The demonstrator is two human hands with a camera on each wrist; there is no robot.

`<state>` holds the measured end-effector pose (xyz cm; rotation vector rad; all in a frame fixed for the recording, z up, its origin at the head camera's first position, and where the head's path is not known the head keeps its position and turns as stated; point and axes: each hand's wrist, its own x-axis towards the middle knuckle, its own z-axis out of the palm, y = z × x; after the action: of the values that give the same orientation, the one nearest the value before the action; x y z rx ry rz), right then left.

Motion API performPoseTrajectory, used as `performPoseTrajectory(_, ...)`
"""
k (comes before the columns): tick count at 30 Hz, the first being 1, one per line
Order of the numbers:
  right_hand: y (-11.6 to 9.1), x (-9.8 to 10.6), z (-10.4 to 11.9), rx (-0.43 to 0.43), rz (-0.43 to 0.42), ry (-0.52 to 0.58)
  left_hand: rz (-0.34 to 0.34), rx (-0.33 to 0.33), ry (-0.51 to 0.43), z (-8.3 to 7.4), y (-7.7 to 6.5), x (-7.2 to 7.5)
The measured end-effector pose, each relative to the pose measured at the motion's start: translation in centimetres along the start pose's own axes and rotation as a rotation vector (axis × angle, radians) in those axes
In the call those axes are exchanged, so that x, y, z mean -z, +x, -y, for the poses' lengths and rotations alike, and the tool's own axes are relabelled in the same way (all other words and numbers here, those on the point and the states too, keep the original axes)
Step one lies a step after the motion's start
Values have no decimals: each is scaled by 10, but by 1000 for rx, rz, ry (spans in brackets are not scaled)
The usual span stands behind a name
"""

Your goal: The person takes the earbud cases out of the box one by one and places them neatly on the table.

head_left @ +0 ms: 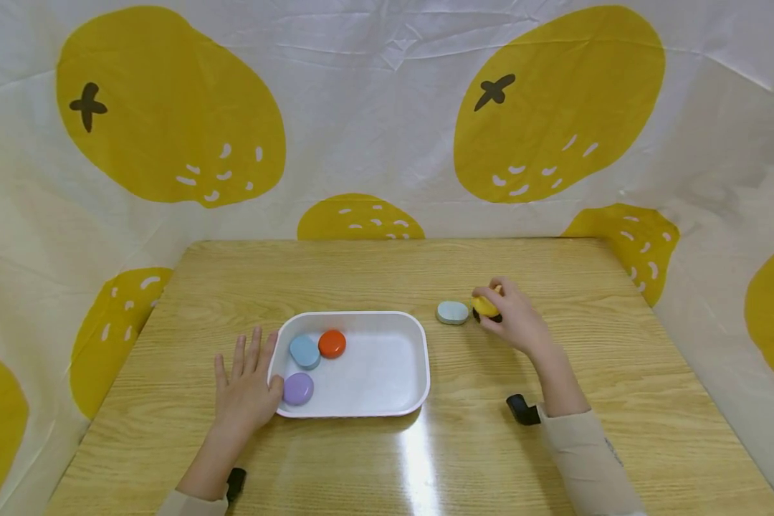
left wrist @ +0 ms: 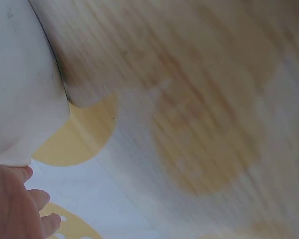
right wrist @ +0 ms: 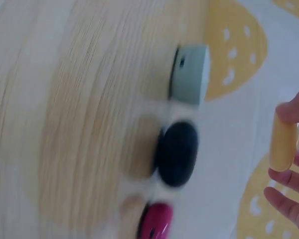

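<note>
My right hand [head_left: 512,315] pinches a small yellow rounded piece [right wrist: 284,142] between thumb and fingers, raised off the table in the right wrist view. Below it lies a black oval piece [right wrist: 178,153], mostly hidden by the hand in the head view. A pale green oval piece [head_left: 452,312] sits just left of it. The right wrist view also has a pink piece [right wrist: 157,221], covered by the hand from above. My left hand [head_left: 245,390] lies with straight, spread fingers along the left side of a white tray [head_left: 387,414], thumb at its rim.
Inside the tray's left half are a light blue piece [head_left: 305,352], a red piece [head_left: 332,344] and a purple piece [head_left: 298,388]. The wooden table [head_left: 490,459] backs onto a white curtain [head_left: 374,129] with large yellow fruit prints.
</note>
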<state>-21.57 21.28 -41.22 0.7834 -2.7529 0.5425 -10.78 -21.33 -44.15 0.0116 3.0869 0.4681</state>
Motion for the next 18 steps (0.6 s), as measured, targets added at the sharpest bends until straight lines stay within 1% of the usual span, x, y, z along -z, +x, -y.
performPoseTrajectory(5,-22,8,-37,-187,2,57,-1,-2,-5,0,0,0)
performPoseTrajectory(9,-39,11,-62,-316,2,68,-1,-3,-11,-1,0,1)
performPoseTrajectory(13,-51,11,-82,-374,-4,68,1,-3,-12,-1,0,1)
performPoseTrajectory(16,-56,10,-93,-385,3,50,2,-4,-10,-1,-1,1)
performPoseTrajectory(18,-59,9,-97,-394,25,41,3,-3,-11,-1,-1,1)
